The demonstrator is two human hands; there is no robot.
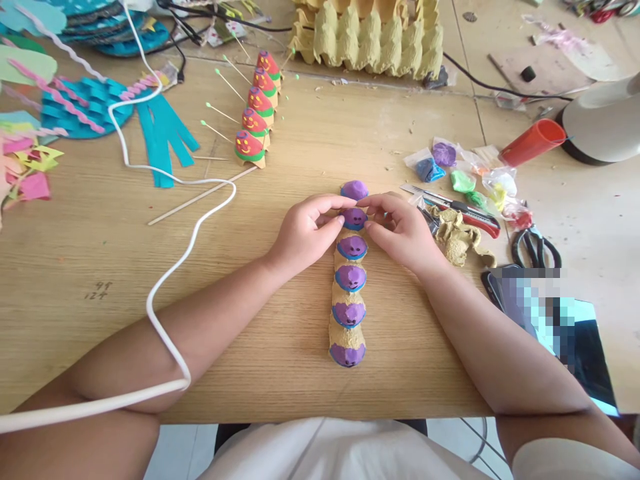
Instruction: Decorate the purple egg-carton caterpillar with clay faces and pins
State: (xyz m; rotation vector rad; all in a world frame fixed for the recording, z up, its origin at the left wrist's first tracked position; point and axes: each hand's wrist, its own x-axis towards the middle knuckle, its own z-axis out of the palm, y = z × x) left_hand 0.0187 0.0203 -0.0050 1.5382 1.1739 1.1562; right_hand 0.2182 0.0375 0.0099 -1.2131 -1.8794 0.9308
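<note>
A strip of egg carton cups (349, 297) lies lengthwise in front of me, its several bumps capped with purple clay, edged in blue and marked with small dark faces. My left hand (313, 227) is at the left side of the second cup from the far end, thumb and fingertips pressed to it. From the right, my right hand (400, 230) grips the same cup, its index fingertip almost meeting the left one on top. Further back stands a finished-looking red and green egg carton caterpillar (256, 112) with smiling faces and sticks tipped in green.
Right of the strip lie a utility knife (470, 215), torn carton scraps (457, 240), scissors (536, 248), bagged clay (463, 180) and a phone (505, 283). A red cup (533, 143) lies near a lamp base (605, 120). Egg trays (375, 40) stand behind; a white cable (173, 280) crosses the left.
</note>
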